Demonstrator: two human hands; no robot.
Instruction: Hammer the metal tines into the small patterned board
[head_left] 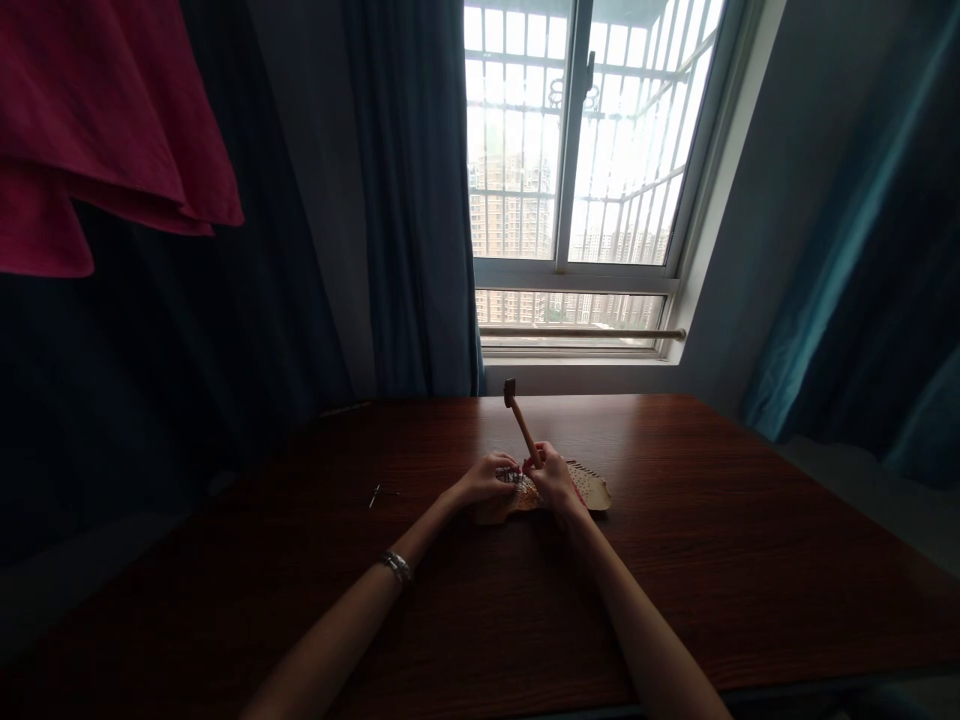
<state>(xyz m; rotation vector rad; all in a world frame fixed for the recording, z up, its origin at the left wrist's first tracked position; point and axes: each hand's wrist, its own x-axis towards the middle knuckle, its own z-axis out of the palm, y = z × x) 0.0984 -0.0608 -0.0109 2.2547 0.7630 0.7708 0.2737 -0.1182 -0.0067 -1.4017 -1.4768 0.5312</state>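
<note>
My right hand point(553, 478) is closed around the wooden handle of a slim hammer-like tool point(523, 425), whose small dark head points up and away from me. Under both hands lies a flat tan piece point(596, 492) with an uneven edge and many small dark marks or holes. Shiny reddish and silvery bits show on it between the hands. My left hand point(487, 478) rests at its left part, fingers curled together near the right fingertips. What the left fingers pinch is too small and dark to make out.
A small thin metal object point(377, 494) lies on the dark wooden table point(712, 560), left of my hands. Beyond the table's far edge are a barred window point(570, 180) and blue curtains point(412, 200). A red cloth point(127, 130) hangs at upper left.
</note>
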